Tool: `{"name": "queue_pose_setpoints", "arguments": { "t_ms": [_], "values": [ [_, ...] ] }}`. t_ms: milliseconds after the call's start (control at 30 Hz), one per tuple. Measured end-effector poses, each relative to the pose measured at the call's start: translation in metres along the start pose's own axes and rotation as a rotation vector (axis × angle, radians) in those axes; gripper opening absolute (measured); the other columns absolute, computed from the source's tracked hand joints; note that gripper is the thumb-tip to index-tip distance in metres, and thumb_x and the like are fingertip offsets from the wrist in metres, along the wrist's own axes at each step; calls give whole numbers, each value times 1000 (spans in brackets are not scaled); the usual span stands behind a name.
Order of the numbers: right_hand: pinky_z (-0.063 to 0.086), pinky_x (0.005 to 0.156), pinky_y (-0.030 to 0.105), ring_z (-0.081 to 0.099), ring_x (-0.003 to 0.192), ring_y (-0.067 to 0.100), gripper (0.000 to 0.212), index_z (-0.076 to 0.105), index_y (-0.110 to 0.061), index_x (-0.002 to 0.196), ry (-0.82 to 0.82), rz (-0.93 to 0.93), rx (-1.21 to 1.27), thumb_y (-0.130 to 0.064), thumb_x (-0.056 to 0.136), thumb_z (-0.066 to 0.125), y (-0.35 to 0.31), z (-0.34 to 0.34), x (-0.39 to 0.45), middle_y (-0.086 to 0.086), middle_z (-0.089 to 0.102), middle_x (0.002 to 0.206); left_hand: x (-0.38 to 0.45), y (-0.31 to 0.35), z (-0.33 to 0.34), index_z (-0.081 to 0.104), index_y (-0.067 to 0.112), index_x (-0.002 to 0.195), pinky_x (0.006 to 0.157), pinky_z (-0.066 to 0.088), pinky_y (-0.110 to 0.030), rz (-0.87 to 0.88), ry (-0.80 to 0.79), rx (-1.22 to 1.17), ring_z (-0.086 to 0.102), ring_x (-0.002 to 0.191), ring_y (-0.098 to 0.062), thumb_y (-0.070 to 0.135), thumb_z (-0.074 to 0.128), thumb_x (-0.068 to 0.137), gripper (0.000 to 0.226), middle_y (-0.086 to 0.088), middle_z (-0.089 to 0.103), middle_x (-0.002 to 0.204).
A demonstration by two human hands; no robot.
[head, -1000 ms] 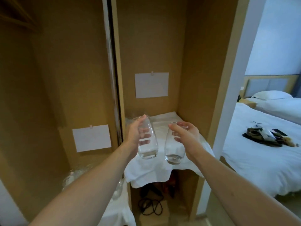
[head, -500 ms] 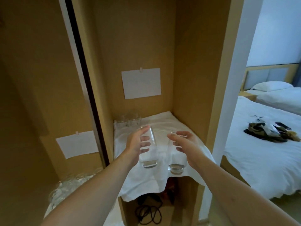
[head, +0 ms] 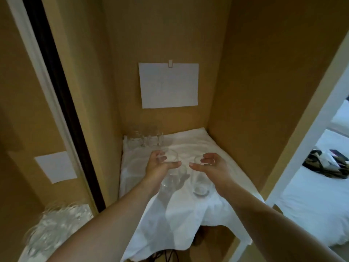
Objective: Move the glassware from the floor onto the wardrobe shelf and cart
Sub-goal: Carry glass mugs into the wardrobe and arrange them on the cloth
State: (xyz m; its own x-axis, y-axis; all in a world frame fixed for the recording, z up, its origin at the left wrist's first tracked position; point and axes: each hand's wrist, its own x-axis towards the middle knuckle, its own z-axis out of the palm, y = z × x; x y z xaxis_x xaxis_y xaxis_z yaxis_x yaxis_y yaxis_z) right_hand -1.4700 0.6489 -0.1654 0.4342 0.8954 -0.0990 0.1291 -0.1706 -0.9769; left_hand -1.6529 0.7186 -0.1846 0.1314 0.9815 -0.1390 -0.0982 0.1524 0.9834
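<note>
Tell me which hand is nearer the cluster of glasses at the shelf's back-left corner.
Left. The left hand, gripping a glass, is just in front of the cluster of glasses; the right hand holds another glass farther right.

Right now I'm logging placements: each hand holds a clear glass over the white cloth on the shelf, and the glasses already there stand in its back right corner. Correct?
Not quite. In the head view the earlier glasses stand in the back left corner. The rest holds: the left hand and right hand each hold a clear glass over the white cloth.
</note>
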Motion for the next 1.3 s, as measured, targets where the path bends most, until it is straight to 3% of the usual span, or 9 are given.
{"name": "queue_pose_setpoints", "arguments": {
  "t_ms": [133,267,367,500,667,833,933,1167,1300],
  "values": [
    [53,96,38,60,113,13,91,53,-33,121,57,-59,-38,-49,43,98,20,12,38,-12,62,118,29,-26,-8,47,26,125,72,48,-19,27,-1,69,59,113,-17,9,94,62,81,-1,58,127],
    [52,101,41,55,117,19,99,43,-25,133,-16,-30,-126,-21,51,99,65,17,57,-4,55,127,45,-41,-6,46,24,130,77,48,-16,96,-4,142,56,116,-20,12,91,70,76,-2,58,127],
    [51,99,40,58,118,22,91,46,-23,129,-41,14,-268,-26,54,97,105,19,65,-3,58,124,54,-52,-3,47,24,127,88,50,-25,95,17,132,55,118,-20,11,90,70,73,-1,58,127],
    [43,84,18,58,106,14,80,52,-23,126,-52,-37,-270,-31,60,95,115,19,76,-8,61,118,55,-71,-1,45,27,131,101,51,-35,88,70,157,54,121,-17,17,94,65,83,4,56,128],
    [46,105,34,61,113,16,90,55,-20,131,-132,112,-118,-43,54,95,105,10,101,-5,64,122,39,-94,12,40,35,131,99,54,-46,5,179,181,57,122,-16,32,99,45,104,6,55,130],
    [52,94,32,68,94,15,97,53,-20,130,-48,146,12,-52,49,95,93,-11,124,-5,67,106,42,-75,17,34,25,124,84,59,-49,-108,187,359,56,120,-28,-2,92,58,92,-1,51,127],
    [55,87,35,67,92,17,100,51,-29,127,24,80,7,-64,41,89,78,-26,130,0,64,110,40,-60,30,29,21,123,88,56,-43,-127,293,509,58,109,-27,10,96,57,95,-4,52,121],
    [42,83,28,54,104,27,91,47,-19,137,75,-93,-81,-29,62,95,47,-49,157,10,39,141,50,-14,55,44,33,119,73,61,-45,-22,400,828,68,88,-24,64,91,34,102,-4,62,107],
    [41,83,24,55,112,27,90,47,-18,141,81,-202,-184,-15,64,93,30,-47,180,9,37,144,73,16,63,47,33,143,98,51,-41,24,364,1308,57,117,-32,73,82,51,107,-11,53,131]
  ]
}}
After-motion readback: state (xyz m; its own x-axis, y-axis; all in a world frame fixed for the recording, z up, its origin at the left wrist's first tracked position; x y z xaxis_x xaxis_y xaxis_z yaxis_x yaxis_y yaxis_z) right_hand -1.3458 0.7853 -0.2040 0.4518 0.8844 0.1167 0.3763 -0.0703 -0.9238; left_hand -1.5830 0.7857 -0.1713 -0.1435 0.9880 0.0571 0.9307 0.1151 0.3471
